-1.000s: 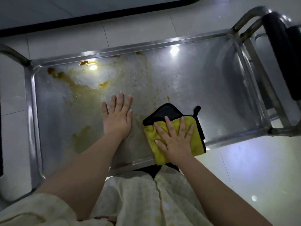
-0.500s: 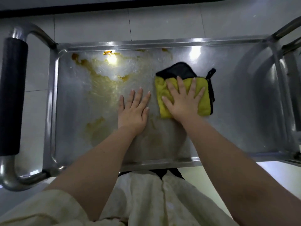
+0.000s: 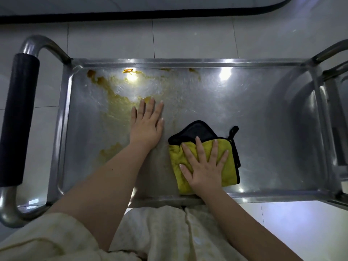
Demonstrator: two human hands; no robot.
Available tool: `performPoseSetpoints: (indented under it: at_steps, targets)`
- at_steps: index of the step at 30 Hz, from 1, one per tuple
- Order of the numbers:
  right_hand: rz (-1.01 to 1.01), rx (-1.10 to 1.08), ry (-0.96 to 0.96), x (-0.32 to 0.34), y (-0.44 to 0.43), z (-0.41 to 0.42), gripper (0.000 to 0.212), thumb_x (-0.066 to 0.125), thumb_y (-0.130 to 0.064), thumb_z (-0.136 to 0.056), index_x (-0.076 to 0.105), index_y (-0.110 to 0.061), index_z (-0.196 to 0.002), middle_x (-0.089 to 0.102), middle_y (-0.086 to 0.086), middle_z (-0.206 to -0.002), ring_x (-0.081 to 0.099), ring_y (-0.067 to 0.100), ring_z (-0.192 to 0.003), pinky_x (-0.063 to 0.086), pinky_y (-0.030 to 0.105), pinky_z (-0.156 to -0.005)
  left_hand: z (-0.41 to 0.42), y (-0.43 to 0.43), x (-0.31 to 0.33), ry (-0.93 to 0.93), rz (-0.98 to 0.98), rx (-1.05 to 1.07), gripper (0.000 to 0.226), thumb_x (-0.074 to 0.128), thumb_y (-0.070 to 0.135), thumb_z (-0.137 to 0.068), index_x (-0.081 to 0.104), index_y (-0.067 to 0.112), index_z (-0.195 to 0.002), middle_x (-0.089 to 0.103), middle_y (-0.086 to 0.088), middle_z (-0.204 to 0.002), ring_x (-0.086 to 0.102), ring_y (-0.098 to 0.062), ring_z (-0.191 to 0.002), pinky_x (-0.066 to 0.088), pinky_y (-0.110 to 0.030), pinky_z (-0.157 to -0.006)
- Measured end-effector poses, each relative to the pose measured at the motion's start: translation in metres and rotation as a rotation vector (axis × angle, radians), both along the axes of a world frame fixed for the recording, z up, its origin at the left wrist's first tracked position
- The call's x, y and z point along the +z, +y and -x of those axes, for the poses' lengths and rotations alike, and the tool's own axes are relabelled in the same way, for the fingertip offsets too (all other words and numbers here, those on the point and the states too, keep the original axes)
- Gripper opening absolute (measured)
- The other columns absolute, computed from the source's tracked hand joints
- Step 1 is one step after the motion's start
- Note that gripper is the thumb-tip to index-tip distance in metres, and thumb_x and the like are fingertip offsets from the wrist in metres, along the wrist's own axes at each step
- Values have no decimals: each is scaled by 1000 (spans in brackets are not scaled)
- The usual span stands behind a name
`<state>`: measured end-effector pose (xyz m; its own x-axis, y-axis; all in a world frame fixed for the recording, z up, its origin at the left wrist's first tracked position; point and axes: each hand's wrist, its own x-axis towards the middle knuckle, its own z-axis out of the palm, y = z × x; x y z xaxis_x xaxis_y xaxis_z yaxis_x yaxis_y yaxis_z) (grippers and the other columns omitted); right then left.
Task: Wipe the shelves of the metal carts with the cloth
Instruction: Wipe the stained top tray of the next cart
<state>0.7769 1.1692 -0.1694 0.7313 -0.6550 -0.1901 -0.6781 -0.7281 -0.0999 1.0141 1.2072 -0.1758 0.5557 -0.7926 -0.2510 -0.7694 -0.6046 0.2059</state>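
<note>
The right hand lies palm down with its fingers straight and spread, pressing flat on the folded cloth, curled round nothing. The cloth, yellow on top with a black underside and a black hanging loop, sits on the top shelf of the metal cart, close to the near rim and a little right of the middle. The left hand rests flat on the bare steel just beside the cloth, fingers straight and close together, holding nothing; its fingertips reach the edge of a yellow-brown stain that spreads over the shelf's far left part, with a smaller patch by the left forearm. A black-padded handle curves off the cart's left end. A second cart's frame stands against the right end. Pale floor tiles lie beyond.
</note>
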Motion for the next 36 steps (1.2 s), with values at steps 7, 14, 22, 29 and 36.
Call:
performPoseSetpoints:
  at_steps: [7, 14, 22, 29, 36]
  targets:
    - [1, 18, 10, 2, -62, -49, 61, 17, -70, -93, 10, -51, -151, 9, -2, -164, -5, 47, -146, -1, 75, -107, -4, 3, -8, -74, 19, -37, 56, 12, 46, -100, 0, 37, -154, -4, 7, -163, -9, -21, -150, -3, -47, -120]
    - [-124, -170, 88, -2, -188, -180, 66, 6, -77, -85, -2, -55, -147, -10, -10, -163, -17, 45, -144, -14, 74, -103, -3, 3, -6, -68, 40, -26, 57, 13, 47, -99, 7, 37, -155, 4, 6, -163, -2, -21, -150, 0, -49, -120]
    - [-26, 65, -27, 0, -81, -89, 66, 25, -71, -91, 18, -46, -151, 11, -5, -164, -3, 44, -147, -2, 72, -109, -4, 1, -6, -55, 23, -13, 58, 9, 46, -96, -1, 38, -152, 1, 7, -163, -3, -19, -150, -2, -48, -120]
    - [-24, 164, -47, 0, 16, -24, 62, 38, -67, -92, 29, -44, -149, 23, 0, -161, 11, 48, -145, 8, 76, -106, -3, 2, -8, -77, 18, -26, 58, 9, 44, -98, 2, 36, -155, 0, 4, -163, -6, -21, -150, -3, -50, -119]
    - [-81, -158, 25, -2, -123, -151, 61, 9, -71, -90, 7, -53, -149, 1, -10, -164, -13, 43, -145, -12, 72, -105, -5, 3, -6, -49, 41, -18, 57, 15, 42, -99, 4, 36, -154, 2, 4, -163, -5, -21, -150, -2, -49, -119]
